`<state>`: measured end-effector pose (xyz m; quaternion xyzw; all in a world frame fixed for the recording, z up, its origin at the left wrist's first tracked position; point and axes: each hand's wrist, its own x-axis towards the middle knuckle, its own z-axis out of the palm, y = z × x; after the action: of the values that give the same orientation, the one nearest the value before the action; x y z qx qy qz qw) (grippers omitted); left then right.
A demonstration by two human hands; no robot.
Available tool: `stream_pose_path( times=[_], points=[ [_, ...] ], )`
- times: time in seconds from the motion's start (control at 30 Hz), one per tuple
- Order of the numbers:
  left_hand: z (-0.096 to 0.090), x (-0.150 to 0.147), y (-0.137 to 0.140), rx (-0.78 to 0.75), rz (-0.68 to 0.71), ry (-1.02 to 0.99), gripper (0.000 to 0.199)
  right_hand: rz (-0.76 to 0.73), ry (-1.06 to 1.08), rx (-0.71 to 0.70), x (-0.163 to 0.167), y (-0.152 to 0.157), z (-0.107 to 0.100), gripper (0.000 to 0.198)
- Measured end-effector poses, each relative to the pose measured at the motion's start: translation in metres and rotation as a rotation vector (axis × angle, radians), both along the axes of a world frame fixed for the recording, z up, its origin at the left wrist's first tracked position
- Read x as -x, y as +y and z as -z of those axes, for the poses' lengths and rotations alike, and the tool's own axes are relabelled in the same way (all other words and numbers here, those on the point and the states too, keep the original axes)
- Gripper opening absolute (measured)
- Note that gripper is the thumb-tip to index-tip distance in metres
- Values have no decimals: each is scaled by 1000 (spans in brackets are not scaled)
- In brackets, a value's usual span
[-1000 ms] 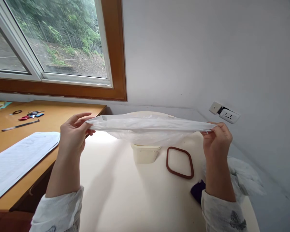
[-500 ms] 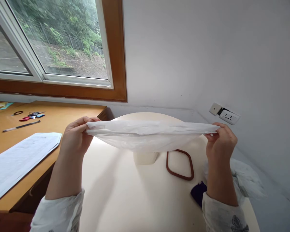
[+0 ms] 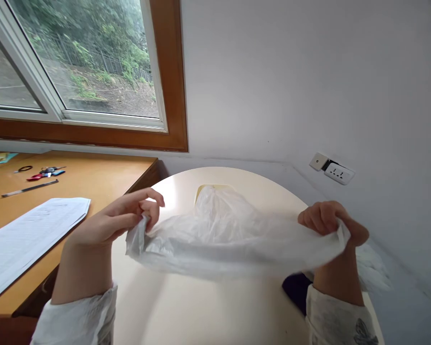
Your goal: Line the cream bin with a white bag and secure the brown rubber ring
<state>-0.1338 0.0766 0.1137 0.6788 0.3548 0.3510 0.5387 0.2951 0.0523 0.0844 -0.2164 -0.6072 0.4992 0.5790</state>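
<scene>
A thin white translucent plastic bag [image 3: 230, 251] stretches between my two hands above the table. My left hand [image 3: 129, 215] pinches its left edge between thumb and fingers, with the index finger raised and bent. On the other side, my right hand [image 3: 330, 223] is closed on the bag's right corner. The far part of the bag lies over a pale, rounded-corner bin [image 3: 198, 192]; only a bit of its rim shows past the plastic. The brown frame-shaped ring is now hidden behind the bag.
A cream table [image 3: 201, 311] with a rounded far end fills the middle. Dark blue cloth [image 3: 296, 290] and crumpled clear plastic [image 3: 373, 268] lie by my right forearm. On the wooden desk [image 3: 104, 167] at left are papers [image 3: 39, 239], a pen [image 3: 30, 188] and keys [image 3: 48, 172].
Both hands have come lower and nearer to me, turning as they hold the bag. The bag's taut band has loosened and spread, covering the brown ring. The bin's rim has come into view.
</scene>
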Motion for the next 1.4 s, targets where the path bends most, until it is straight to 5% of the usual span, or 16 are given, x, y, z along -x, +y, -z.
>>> stream_pose_path(
  times=[0.17,0.27,0.5,0.7,0.8,0.93,1.0,1.17,1.33,1.4],
  points=[
    [-8,-22,-8,88,246,142,36,-352,-489,77,0,-1,-1,27],
    [-10,-45,-15,92,356,192,44,-470,-620,6,15,-1,-10,27],
    [0,-98,-28,-161,526,327,87,-494,-657,-133,80,-8,-28,26],
    [6,-123,-30,-252,479,502,24,-566,-718,-283,101,-15,-31,32],
    [9,-123,-29,-314,481,572,8,-370,-652,-188,95,-12,-27,23],
    [7,-120,-30,-405,555,546,18,404,-556,-116,95,3,-13,27],
    [5,-121,-32,-425,599,513,24,573,-585,-46,100,10,-6,50],
    [2,-124,-37,-437,726,454,32,423,-640,133,110,14,-2,76],
    [4,-126,-38,-446,751,458,34,339,-552,143,108,12,-5,24],
    [5,-125,-37,-458,755,473,35,387,-447,193,102,14,-5,22]
  ],
)
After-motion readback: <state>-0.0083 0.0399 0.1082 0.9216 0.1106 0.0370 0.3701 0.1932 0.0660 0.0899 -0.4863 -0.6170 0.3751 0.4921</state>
